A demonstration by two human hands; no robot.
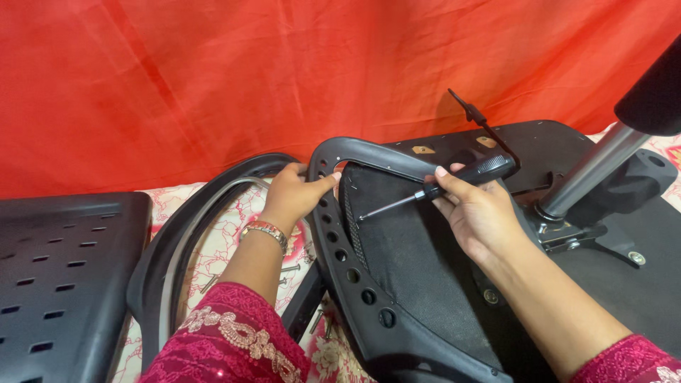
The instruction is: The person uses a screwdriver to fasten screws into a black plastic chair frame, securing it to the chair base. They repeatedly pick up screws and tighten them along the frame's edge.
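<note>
**A:** Head view, looking down: what does each hand have hold of?

**B:** The right hand (477,213) is wrapped around the black handle of a screwdriver (440,188), thumb lying along the grip, fingers curled shut on it. The metal shaft runs down and to the left, and its tip sits against the inner edge of the chair back frame (355,276), just beside the black mesh (411,255).

**A:** And the left?

**B:** The left hand (298,193) pinches the top curve of that same frame, thumb on the near side, fingers behind it. It is a closed grip on the plastic rim. A gold bracelet (266,232) sits on that wrist.

**A:** Where does the frame lie?

**B:** It is tilted up between the two forearms, its row of round holes facing the camera, its lower end near the bottom edge of the picture. Behind it a second curved black frame piece (181,234) rests on a floral bedsheet (227,213).

**A:** Anything else close by?

**B:** To the right, the chair seat base (638,298) lies upside down with its silver gas cylinder (592,170) slanting up and away. A thin black lever (475,117) sticks up behind the right hand. At far left there is a black slotted plastic panel (57,269). A few loose screws (287,269) lie on the sheet near the left forearm. A red cloth (284,71) hangs across the whole background.
</note>
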